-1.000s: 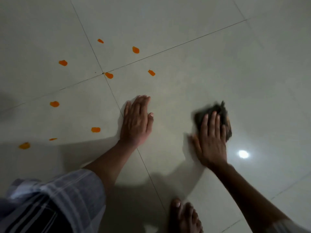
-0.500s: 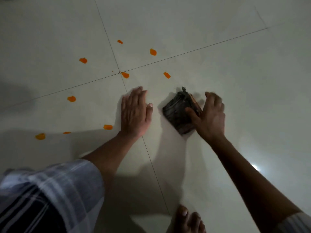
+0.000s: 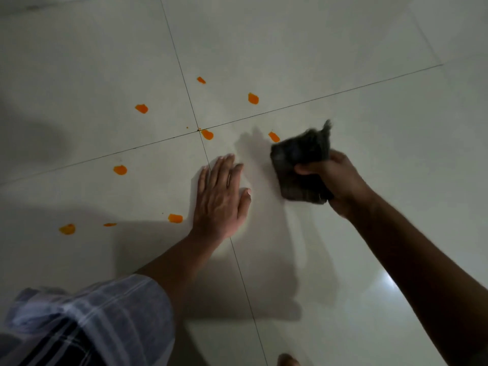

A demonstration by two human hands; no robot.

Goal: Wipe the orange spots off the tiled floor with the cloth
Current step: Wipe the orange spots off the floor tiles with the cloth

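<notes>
The pale tiled floor [image 3: 343, 75] carries nine orange spots, all ahead and left of the grip. The left hand [image 3: 220, 199] lies flat, fingers spread, bracing. The right hand [image 3: 340, 180] is clamped on the dark cloth [image 3: 301, 167], just short of the nearest spot [image 3: 274, 136] off the cloth's far-left corner; that hand is nearer.

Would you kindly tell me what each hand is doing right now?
Left hand: open, flat on the tiled floor, holding nothing.
Right hand: closed on the dark cloth, beside an orange spot.
</notes>
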